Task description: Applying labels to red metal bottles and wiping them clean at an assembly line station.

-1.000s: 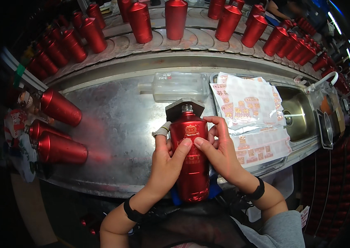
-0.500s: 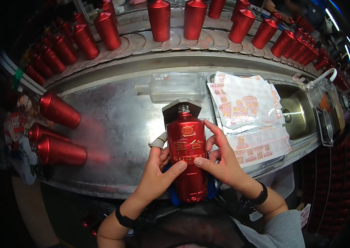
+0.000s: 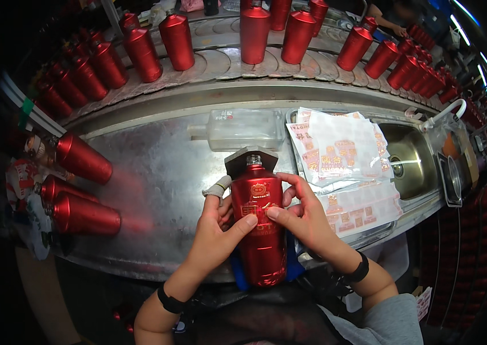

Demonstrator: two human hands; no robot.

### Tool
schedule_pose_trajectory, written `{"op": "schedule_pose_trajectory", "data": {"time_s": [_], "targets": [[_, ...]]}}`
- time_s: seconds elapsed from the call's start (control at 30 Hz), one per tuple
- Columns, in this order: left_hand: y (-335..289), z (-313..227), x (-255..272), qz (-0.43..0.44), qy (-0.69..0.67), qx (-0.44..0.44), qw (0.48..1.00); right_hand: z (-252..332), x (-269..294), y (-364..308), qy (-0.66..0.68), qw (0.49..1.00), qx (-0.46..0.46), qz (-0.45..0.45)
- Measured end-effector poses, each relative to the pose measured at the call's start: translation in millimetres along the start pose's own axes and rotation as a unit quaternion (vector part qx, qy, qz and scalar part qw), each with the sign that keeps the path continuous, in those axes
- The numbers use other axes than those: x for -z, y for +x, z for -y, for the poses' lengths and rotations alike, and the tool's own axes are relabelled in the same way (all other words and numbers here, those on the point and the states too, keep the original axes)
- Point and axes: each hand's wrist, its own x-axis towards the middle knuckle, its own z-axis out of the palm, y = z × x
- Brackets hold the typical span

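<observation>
A glossy red bottle (image 3: 262, 256) with gold emblem and lettering lies in front of me, its clear threaded neck pointing away. The neck end rests at a dark grey angular block (image 3: 267, 157), and blue cloth (image 3: 294, 267) shows under the base. My left hand (image 3: 218, 224) is closed on the bottle's left side, thumb pressed on the gold characters. A pale wrap covers its index fingertip. From the right, my right hand (image 3: 305, 217) grips the bottle, its thumb on the same lettering close to the other thumb. Fingers under the sides are partly hidden.
Printed transfer sheets (image 3: 344, 146) lie in a tray at right, beside a steel sink (image 3: 411, 161). A clear bottle (image 3: 246, 129) lies beyond the block. Red bottles (image 3: 85, 214) lie at left; a curved conveyor (image 3: 214, 63) carries more. Another person's hand (image 3: 397, 30) shows far right.
Both thumbs have moved up the bottle, from the lower lettering to the larger gold characters. The bottles on the conveyor have shifted to the right.
</observation>
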Motion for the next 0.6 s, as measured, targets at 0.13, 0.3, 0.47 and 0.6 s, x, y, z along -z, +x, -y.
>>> {"op": "schedule_pose_trajectory", "data": {"time_s": [0.13, 0.3, 0.47, 0.6], "targets": [[9, -17, -6, -0.029, 0.023, -0.03, 0.999, 8, -2, 9, 0.0, 1.0, 0.007, -0.018], [23, -11, -13, -0.067, 0.016, -0.023, 0.997, 4, -13, 22, -0.123, 0.989, 0.046, -0.062], [27, -9, -17, -0.085, -0.002, -0.018, 0.996, -3, -11, 24, 0.0, 0.998, 0.034, -0.056], [25, -8, -19, -0.088, 0.01, -0.035, 0.995, 0, -9, 23, 0.014, 0.997, 0.057, -0.045]]}}
